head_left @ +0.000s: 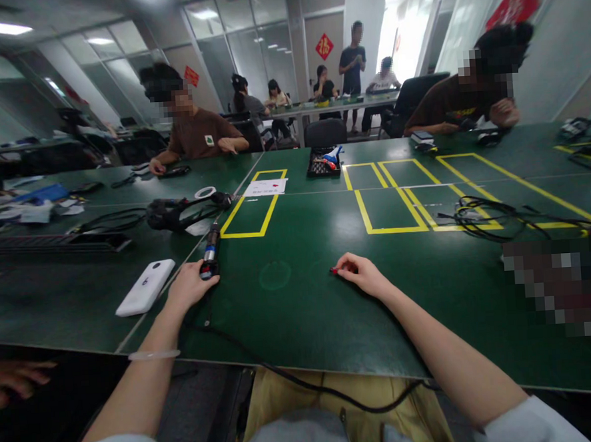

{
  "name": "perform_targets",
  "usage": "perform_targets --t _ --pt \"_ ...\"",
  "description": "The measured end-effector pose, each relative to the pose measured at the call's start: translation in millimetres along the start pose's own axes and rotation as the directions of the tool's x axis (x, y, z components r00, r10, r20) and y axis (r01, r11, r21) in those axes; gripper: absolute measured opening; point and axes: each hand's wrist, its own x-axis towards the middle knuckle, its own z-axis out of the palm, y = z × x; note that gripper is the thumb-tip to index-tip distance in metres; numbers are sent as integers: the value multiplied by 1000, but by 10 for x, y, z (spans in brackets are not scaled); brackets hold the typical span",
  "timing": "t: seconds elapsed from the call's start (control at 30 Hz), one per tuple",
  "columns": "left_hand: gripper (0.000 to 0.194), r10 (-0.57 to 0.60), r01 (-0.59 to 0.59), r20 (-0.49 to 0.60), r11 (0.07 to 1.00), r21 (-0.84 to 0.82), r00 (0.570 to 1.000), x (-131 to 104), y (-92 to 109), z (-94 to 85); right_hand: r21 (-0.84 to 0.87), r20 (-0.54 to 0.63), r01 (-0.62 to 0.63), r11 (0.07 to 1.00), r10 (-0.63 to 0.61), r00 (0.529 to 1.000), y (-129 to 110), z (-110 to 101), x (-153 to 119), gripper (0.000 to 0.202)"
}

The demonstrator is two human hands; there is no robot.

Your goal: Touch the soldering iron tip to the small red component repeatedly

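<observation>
My left hand [192, 285] is closed around the near end of a black cylindrical tool [210, 249] with a silver and blue band. The tool lies along the table and points away from me; its exact kind does not show. Fingers of my right hand [363, 275] are pinched on a small red piece [334, 270], just above or touching the green tabletop [301, 320]. Most of that piece is hidden by the fingers. A white power bank-like block [146, 287] lies left of my left hand. A black cable [305, 382] droops over the table's near edge across my lap.
Yellow tape rectangles [393, 230] mark the table. Beyond the tool lie a black handled device [167, 214], a tape roll [205, 192] and a paper sheet [268, 186]. A black tray [317, 171] stands farther back. Tangled cables [475, 216] lie right. Two people sit opposite; another person's hand [15, 379] shows at left.
</observation>
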Motion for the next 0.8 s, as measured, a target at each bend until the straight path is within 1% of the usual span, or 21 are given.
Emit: perform_targets --t 0.1,0.23,0.37,0.47,0.53,0.6,0.67,0.73,0.8 --pt "69 -15 15 -7 1000 -11 1000 -124 360 -29 0 -2 4 1000 -4 1000 1 7 2 15" --pt "62 58 -58 -6 997 -52 998 -301 964 -30 1 -15 7 1000 -7 1000 14 8 1 16" --pt "59 169 -172 -44 980 -101 985 -458 1618 26 4 -30 18 1000 -18 999 43 8 4 15" --pt "59 271 -282 -91 948 -150 958 -567 2070 95 7 -53 36 999 -35 998 52 13 5 13" --pt "61 327 -342 -105 919 -195 939 -636 2326 142 -11 -77 52 999 -52 996 49 15 5 12" --pt "64 376 -392 -109 886 -250 920 -699 2534 185 -41 -105 69 997 -73 992 42 14 4 9" --pt "67 419 -433 -111 851 -296 901 -754 2689 219 -71 -123 86 994 -95 988 33 9 2 7" --pt "68 451 -463 -116 826 -321 885 -800 2794 241 -90 -117 102 991 -112 987 26 2 -1 4" --pt "69 465 -477 -118 816 -327 877 -835 2856 247 -107 -101 113 988 -123 987 23 -4 -1 2"
